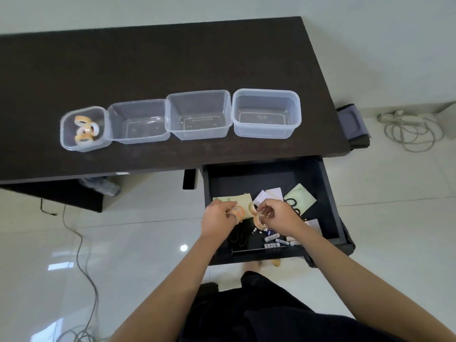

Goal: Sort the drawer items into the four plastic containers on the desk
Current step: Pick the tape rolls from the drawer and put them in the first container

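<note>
A: From the head view, we are gathering the small yellowish rolls of clear tape out of the open dark drawer (328,193). How do we do this step well?

B: We collect every loose roll before we lift away, so we make one trip and not several. Our left hand (217,222) grips a tape roll (237,212) with its fingers curled round it. Our right hand (280,217) pinches another roll (254,209) near the fingertips, and a further roll (257,222) sits at its lower fingers; whether that one is held or just lying beneath, we cannot tell.

A: So neither hand is spread wide?

B: No, both are closed narrow on tape. We should firm up each hold, then carry the rolls up and left to the small square clear plastic container (85,128) at the left end of the dark worktop (148,60), where similar tape rolls (86,129) already lie.

A: And the other three?

B: The three larger clear rectangular tubs (199,114) beside it look unfilled. In the drawer we see pale green and white paper notes (299,197), black looped bands (293,202) and small white-labelled batteries (274,239), all waiting. We judge the sorting is at an early stage.

A: Any risk?

B: A roll slipping from a loose pinch on the way up.
</note>
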Demonstrator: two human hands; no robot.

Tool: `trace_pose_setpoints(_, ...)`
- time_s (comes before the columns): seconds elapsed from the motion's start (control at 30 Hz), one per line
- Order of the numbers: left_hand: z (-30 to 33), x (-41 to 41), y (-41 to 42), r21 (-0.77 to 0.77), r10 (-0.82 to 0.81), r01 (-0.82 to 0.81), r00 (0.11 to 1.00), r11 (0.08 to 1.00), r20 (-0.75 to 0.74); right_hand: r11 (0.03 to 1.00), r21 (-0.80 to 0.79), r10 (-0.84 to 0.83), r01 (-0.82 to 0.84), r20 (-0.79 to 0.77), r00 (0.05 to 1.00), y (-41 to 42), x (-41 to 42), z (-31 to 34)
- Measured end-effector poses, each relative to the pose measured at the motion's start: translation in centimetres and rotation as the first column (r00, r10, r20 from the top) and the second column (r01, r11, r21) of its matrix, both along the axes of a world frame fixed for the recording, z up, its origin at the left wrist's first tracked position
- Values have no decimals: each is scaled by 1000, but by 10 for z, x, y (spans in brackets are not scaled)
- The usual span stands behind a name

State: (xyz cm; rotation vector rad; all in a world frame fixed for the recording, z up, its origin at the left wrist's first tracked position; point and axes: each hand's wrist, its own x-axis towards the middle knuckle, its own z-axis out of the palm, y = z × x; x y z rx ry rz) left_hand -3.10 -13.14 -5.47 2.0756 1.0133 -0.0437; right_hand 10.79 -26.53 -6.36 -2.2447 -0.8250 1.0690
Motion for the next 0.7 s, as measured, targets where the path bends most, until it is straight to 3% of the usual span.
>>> trace_pose_setpoints(0.43,78,-121,159,30,311,-319,939,947,149,951,297,64,-92,103,993,199,-104,89)
trace_pose_setpoints(0.7,119,-169,266,195,310,-343,933,919,183,921,370,62,-123,171,983,304,-159,123)
